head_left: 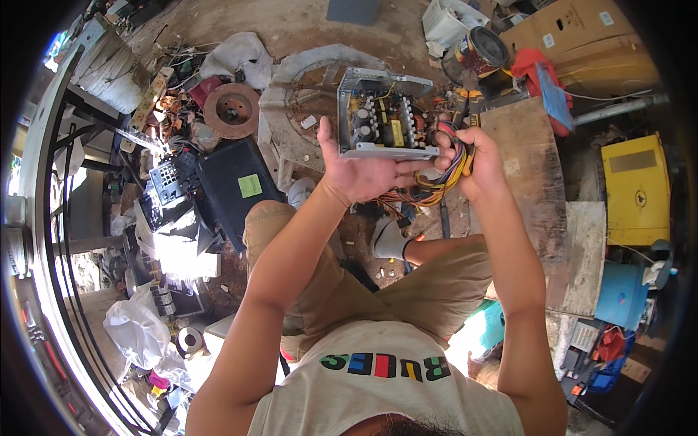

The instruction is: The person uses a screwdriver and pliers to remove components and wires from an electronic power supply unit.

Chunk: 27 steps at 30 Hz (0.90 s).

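Observation:
An opened computer power supply [392,120] is held up in front of me, with its circuit board, coils and heat sinks showing inside the metal casing. My left hand [356,174] supports it from below and on its near side, thumb raised at the left. Coloured wires [436,187] hang in a thick bundle from the right side of the casing. Around this bundle my right hand [481,161] is closed, close to the casing's right corner. Some of the right fingertips are hidden behind the wires.
A round grey slab [294,73] lies beyond the power supply. To the left are a rusty disc [231,110] and a black panel [222,171] with a green note. Wooden boards [520,174] and a yellow case [638,192] lie right; a cardboard box [582,36] stands far right.

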Each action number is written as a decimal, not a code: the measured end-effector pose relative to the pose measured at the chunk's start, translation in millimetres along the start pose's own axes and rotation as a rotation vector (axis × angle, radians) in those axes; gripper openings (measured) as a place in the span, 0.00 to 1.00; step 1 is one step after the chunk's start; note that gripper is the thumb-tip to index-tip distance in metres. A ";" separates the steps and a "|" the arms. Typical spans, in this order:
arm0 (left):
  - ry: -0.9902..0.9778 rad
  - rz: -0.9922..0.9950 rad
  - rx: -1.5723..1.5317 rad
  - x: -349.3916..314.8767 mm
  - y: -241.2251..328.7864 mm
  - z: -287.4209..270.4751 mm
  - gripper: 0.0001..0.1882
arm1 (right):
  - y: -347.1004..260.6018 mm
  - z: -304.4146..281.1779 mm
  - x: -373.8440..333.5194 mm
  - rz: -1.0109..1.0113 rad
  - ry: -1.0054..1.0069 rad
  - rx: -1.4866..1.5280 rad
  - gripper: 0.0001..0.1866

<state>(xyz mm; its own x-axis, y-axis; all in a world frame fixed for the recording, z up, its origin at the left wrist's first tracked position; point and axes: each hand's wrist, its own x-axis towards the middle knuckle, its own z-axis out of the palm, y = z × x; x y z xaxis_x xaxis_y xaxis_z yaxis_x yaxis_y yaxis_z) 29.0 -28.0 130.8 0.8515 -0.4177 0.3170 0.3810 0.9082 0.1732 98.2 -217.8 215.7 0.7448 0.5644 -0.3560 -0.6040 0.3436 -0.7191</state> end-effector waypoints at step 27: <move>0.522 0.502 0.282 -11.0 53.8 -18.4 0.46 | -152.6 -164.4 -123.2 -0.554 0.809 -0.807 0.15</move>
<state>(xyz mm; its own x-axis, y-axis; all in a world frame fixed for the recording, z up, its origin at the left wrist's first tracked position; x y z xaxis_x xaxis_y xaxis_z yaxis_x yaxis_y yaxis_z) 46.8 26.0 119.5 0.9839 0.1721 -0.0479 -0.1416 0.9149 0.3780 145.2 -463.2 271.1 0.9733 -0.2239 0.0512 -0.0258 -0.3282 -0.9442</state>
